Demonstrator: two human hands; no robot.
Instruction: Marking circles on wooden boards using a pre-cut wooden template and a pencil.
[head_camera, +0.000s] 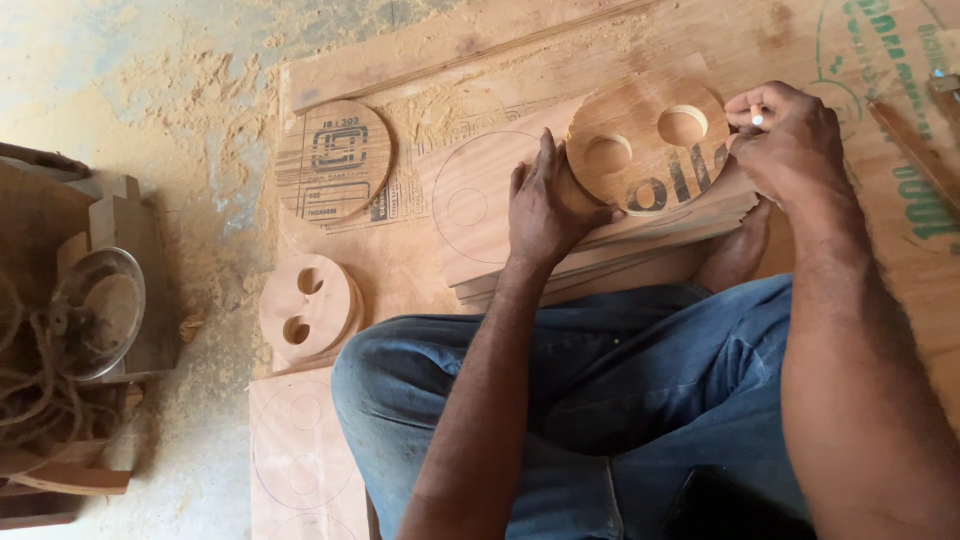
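The two-holed wooden disc (648, 145) lies at two o'clock of the left hand (548, 205), whose flat, open palm presses its edge. The right hand (785, 135), at three o'clock of the disc, pinches a small white piece (757, 120).

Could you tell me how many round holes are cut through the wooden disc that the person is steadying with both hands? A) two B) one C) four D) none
A: the wooden disc under the left hand and right hand shows two round holes side by side.

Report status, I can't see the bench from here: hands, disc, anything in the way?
Left hand flat, pinning the two-hole wooden disc. Right hand at disc's edge, pinching a small pale marker. Nothing blocking; stack of cut discs lies apart.
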